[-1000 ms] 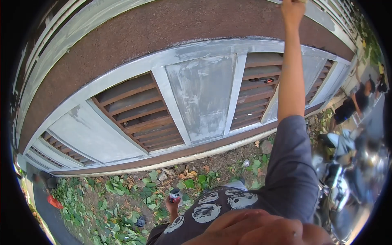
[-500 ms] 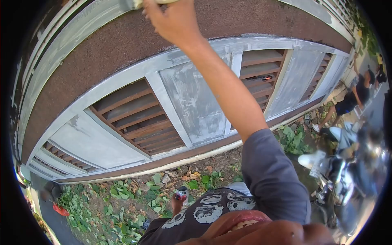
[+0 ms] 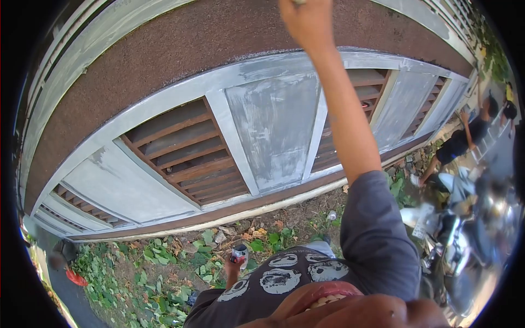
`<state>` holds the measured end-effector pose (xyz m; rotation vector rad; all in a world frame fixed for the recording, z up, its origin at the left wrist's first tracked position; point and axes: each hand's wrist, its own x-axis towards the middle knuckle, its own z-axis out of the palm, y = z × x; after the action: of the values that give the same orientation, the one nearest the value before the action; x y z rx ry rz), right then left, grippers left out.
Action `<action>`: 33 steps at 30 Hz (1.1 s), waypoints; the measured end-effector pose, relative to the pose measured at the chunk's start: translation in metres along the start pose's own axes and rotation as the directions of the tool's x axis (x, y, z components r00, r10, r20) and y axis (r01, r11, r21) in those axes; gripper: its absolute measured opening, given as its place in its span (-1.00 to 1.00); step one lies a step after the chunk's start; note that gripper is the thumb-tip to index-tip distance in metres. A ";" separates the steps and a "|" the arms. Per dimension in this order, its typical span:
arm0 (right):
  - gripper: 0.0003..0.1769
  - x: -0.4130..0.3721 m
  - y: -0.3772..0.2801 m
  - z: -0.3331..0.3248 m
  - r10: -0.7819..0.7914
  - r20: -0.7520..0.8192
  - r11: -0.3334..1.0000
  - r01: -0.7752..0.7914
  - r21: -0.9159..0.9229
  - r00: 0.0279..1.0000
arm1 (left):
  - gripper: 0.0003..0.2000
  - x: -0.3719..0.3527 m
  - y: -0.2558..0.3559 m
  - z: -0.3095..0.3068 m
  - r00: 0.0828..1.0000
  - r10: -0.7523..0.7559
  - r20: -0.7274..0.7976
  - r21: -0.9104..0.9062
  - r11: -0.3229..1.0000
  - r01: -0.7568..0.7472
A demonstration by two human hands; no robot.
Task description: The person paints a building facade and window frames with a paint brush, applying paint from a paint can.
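Note:
My right hand (image 3: pixel 309 22) is raised at the top edge, in front of the brown textured band of the wall. Its fingers are closed round a paintbrush, of which only a bit of the pale handle (image 3: pixel 299 1) shows; the bristles are out of view. Low beside my body, my left hand (image 3: pixel 234 266) grips a small paint cup (image 3: pixel 239 252), whose contents look dark and greyish. Below the band, grey-white panels (image 3: pixel 273 128) with streaky paint alternate with brown louvred slats (image 3: pixel 186 147).
Leafy plants and litter (image 3: pixel 164 279) cover the ground along the wall. Parked motorbikes (image 3: pixel 454 235) stand at the right. Beyond them a person in dark clothes (image 3: pixel 465 136) is near a ladder (image 3: pixel 489 142). An orange-red object (image 3: pixel 76 277) lies at the far left.
My right hand has swung to the right along the wall's top, taking the brush mostly out of view. My left hand with the cup has shifted slightly up and left.

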<state>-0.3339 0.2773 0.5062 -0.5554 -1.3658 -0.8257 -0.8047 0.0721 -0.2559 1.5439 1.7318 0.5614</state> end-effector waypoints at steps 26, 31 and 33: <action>-0.86 -0.004 -0.061 0.079 -0.028 0.166 0.992 0.048 -0.119 0.986 | -0.21 0.021 -0.011 0.015 1.000 -0.008 0.008 -0.125 0.992 0.009; -0.78 -0.010 -0.155 0.149 -0.023 0.372 0.915 -0.130 0.381 0.928 | -0.27 0.000 0.032 0.015 0.997 -0.014 -0.079 -0.167 0.986 0.000; -0.72 -0.003 -0.133 0.162 -0.026 0.147 0.893 -0.043 0.448 0.989 | -0.26 -0.012 0.032 0.021 0.991 -0.060 -0.119 -0.210 0.977 0.034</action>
<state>-0.5384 0.3207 0.5121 -0.2602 -1.6298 -0.4375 -0.7677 0.0633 -0.2429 1.3432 1.7369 0.8030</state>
